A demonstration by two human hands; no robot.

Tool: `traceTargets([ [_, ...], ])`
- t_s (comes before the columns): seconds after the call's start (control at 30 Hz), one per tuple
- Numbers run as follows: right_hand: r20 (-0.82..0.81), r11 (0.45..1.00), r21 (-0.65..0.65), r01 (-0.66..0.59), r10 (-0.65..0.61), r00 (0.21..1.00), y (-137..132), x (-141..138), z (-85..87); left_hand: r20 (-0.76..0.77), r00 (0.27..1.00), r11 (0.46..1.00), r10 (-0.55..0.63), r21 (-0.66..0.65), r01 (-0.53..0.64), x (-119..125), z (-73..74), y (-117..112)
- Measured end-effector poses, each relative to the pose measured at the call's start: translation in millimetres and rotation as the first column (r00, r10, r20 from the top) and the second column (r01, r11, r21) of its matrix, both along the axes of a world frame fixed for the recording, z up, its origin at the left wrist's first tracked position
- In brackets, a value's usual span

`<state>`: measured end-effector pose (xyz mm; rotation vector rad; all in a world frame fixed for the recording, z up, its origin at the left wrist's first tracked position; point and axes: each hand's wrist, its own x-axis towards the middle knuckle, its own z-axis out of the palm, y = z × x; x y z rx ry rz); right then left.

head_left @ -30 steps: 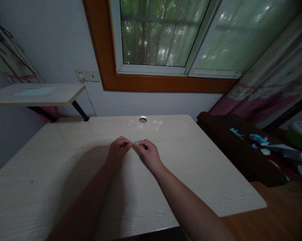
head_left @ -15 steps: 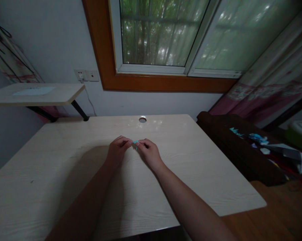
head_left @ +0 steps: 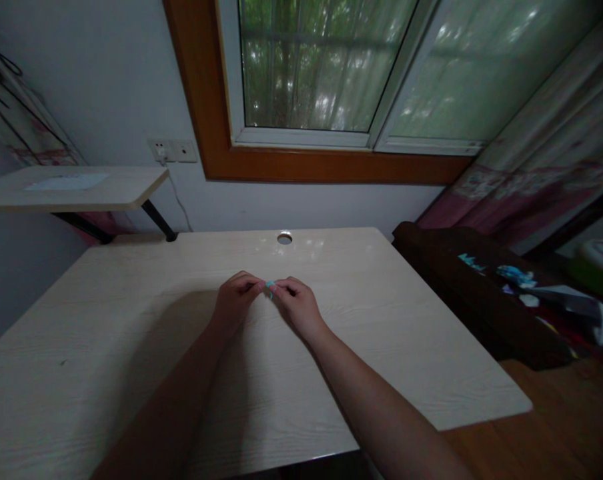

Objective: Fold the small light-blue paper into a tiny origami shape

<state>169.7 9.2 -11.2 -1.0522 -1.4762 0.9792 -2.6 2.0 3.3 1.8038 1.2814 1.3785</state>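
Between my two hands, above the middle of the pale wooden desk (head_left: 381,333), is a small turquoise piece (head_left: 270,285), mostly covered by fingertips and too small to name. My left hand (head_left: 237,298) pinches its left side between thumb and forefinger. From the right, my right hand (head_left: 297,300) pinches the same piece in a like grip. The fingertips of both hands nearly meet. What the piece is made of, perhaps folded or flat, I cannot tell.
A round cable hole (head_left: 284,239) is near the desk's back edge. At the back left stands a raised shelf (head_left: 146,190) on black legs, with a paper sheet (head_left: 69,181) on it. Right of the desk, a dark brown cabinet (head_left: 431,267) carries turquoise bits (head_left: 516,275) and papers.
Both hands stay in almost the same place. The fingertips have shifted very slightly around the turquoise piece.
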Motion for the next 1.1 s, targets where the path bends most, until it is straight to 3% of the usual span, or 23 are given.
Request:
traceTargets([
  [0.27,-0.025,1.0,0.009,-0.019,0.02,0.999,1,1,-3.0,0.018,1.0,1.0,0.011,-0.015,-0.011,-1,-5.5,4],
  [0.97,-0.03,0.998,-0.026,-0.062,0.061,0.998,-1,1,3.8,0.219,0.97,0.968,-0.106,-0.202,0.152,2,-8.0,3],
  [1.1,-0.139,0.985,-0.128,-0.112,0.094,0.986,-1,-1,3.8,0.256,0.959,0.962,-0.124,-0.206,0.18,3,-3.3,1],
])
